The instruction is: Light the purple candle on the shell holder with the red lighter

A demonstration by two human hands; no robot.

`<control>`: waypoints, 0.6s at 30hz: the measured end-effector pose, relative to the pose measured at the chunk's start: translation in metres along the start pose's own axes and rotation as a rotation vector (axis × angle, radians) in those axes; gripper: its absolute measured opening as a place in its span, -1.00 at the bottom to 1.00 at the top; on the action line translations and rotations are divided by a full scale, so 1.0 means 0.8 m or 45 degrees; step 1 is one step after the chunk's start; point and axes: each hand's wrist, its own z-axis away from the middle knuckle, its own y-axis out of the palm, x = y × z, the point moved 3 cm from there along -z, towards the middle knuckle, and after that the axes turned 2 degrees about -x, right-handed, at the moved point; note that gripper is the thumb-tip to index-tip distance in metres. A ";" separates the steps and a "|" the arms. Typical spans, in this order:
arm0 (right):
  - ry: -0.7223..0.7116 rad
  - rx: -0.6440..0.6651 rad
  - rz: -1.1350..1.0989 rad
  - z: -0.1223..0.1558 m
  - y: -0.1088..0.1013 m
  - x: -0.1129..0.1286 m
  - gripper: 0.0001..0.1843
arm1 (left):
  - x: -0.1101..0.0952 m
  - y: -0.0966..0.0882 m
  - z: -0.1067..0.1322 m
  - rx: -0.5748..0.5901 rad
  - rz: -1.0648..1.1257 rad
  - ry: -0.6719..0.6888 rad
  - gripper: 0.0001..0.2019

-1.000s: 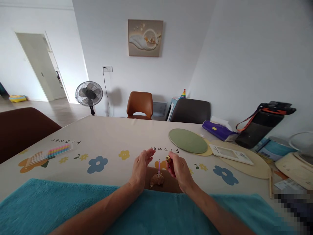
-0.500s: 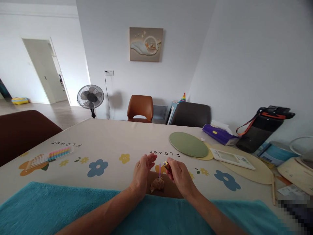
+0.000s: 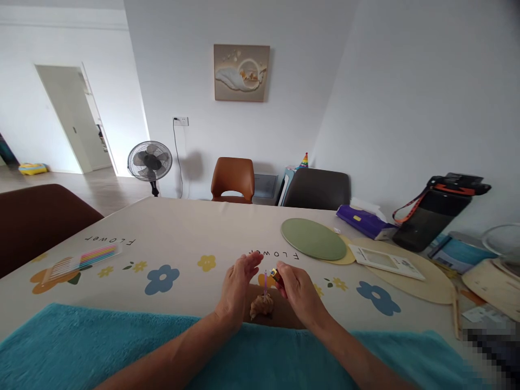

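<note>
Thin purple candle [image 3: 265, 281] upright in brown pastry [image 3: 261, 306] on desk [image 3: 190, 227], apparently unlit.
Right hand [image 3: 299, 291] grip closed on small gold lighter [image 3: 275, 274] at its tip; left hand [image 3: 238, 285] open, cupped beside.

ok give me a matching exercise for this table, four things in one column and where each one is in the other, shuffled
Things:
1. thin purple candle
2. small gold-topped lighter
3. round green placemat
4. pack of rainbow-coloured sticks

Places:
A. far left on the floral tablecloth
B. pinched in the right hand
C. standing in the small brown pastry
D. partly over a pale yellow mat

Pairs: 1-C, 2-B, 3-D, 4-A
</note>
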 end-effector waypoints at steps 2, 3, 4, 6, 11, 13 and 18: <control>0.006 -0.006 0.013 0.000 0.000 0.001 -0.53 | 0.000 0.000 0.001 0.000 -0.005 -0.007 -0.64; 0.004 -0.012 0.019 0.000 -0.001 0.001 -0.53 | 0.000 0.001 0.001 -0.002 -0.003 -0.008 -0.64; -0.002 -0.013 0.024 0.001 -0.001 0.002 -0.53 | 0.000 0.001 0.000 -0.003 0.001 -0.004 -0.64; -0.014 -0.018 0.029 0.001 -0.001 0.003 -0.54 | 0.000 0.002 -0.001 -0.009 0.016 0.008 -0.65; -0.008 -0.019 0.034 0.001 0.000 0.002 -0.57 | 0.000 0.002 -0.003 0.003 0.021 0.033 -0.65; 0.007 -0.013 0.037 0.000 0.000 0.000 -0.57 | -0.001 0.002 -0.003 -0.003 0.009 0.024 -0.65; -0.013 -0.012 0.031 -0.002 0.000 -0.004 -0.53 | -0.004 0.003 0.000 -0.002 -0.020 0.007 -0.64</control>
